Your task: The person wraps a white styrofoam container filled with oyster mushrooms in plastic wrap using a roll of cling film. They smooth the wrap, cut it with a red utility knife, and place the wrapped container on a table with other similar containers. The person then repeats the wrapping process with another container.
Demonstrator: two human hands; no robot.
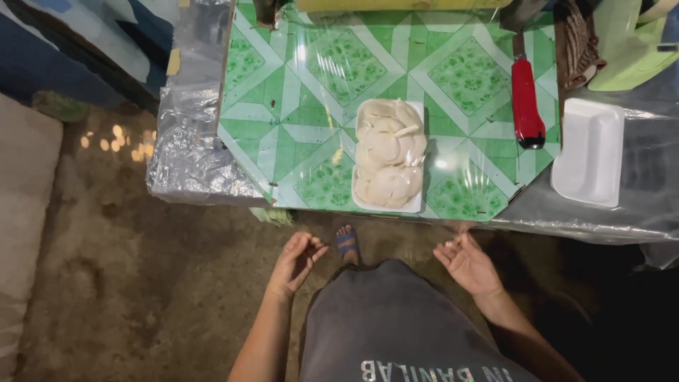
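- Below the table (283, 106) edge, the left hand (297, 260) hangs empty, fingers loosely curled.
- Right hand (467, 263) is spread, palm up, holding nothing.
- White foam tray of pale round slices (389, 155) sits on the green-patterned, plastic-covered table, just beyond both hands.
- Red-handled knife (526, 102) lies right of it.

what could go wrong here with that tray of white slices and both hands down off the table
The foam tray of white slices sits right at the table's near edge, so a bump from the left hand or right hand coming up might knock it off. The slices are heaped and uncovered, so some may slide out. The red-handled knife lies close by, a possible cut risk.
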